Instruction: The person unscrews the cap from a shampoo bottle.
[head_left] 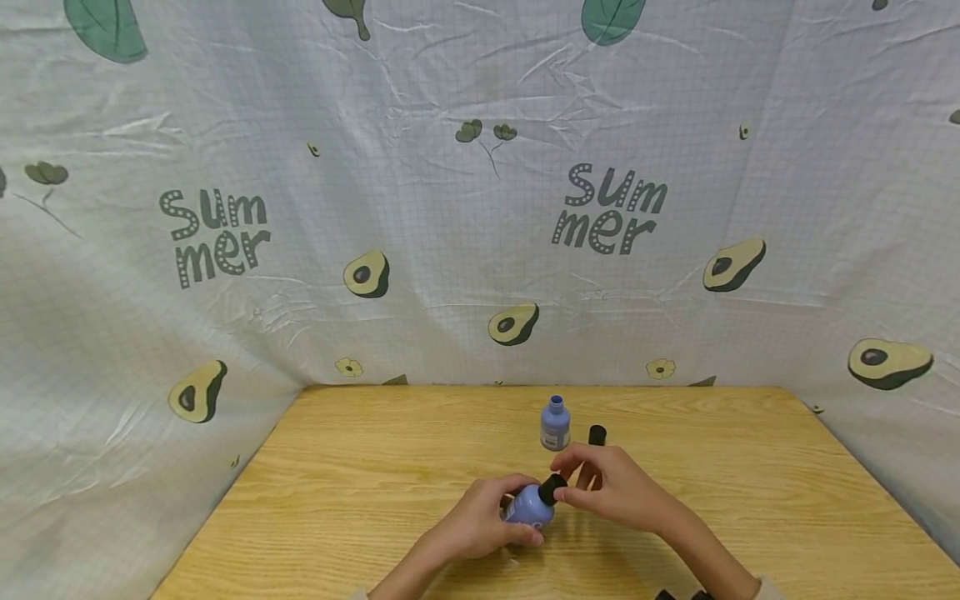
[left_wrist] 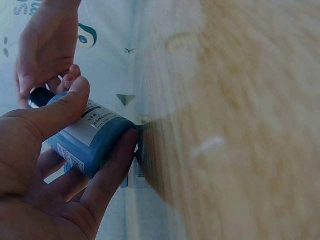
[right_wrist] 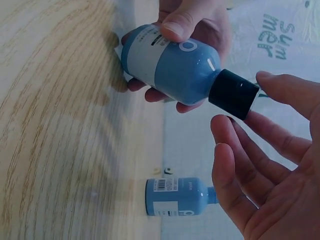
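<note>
I am gripping the blue bottle [head_left: 528,505] in my left hand [head_left: 480,523], its black cap [right_wrist: 233,94] pointing toward my right hand [right_wrist: 265,165], whose fingers are hovering apart around the cap.

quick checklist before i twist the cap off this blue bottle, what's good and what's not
1. Left hand grips the held bottle firmly: ok, fingers and thumb wrap its body.
2. Right hand is on the black cap: not ok, the right wrist view shows straight fingers around it, no pinch yet.
3. Cap is seated on the bottle: ok.
4. Bottle is upright: not ok, it is tilted with the neck toward the right hand.
5. Uncapped bottle and loose cap stand apart from the hands: ok.
6. Liquid level: cannot tell.
</note>
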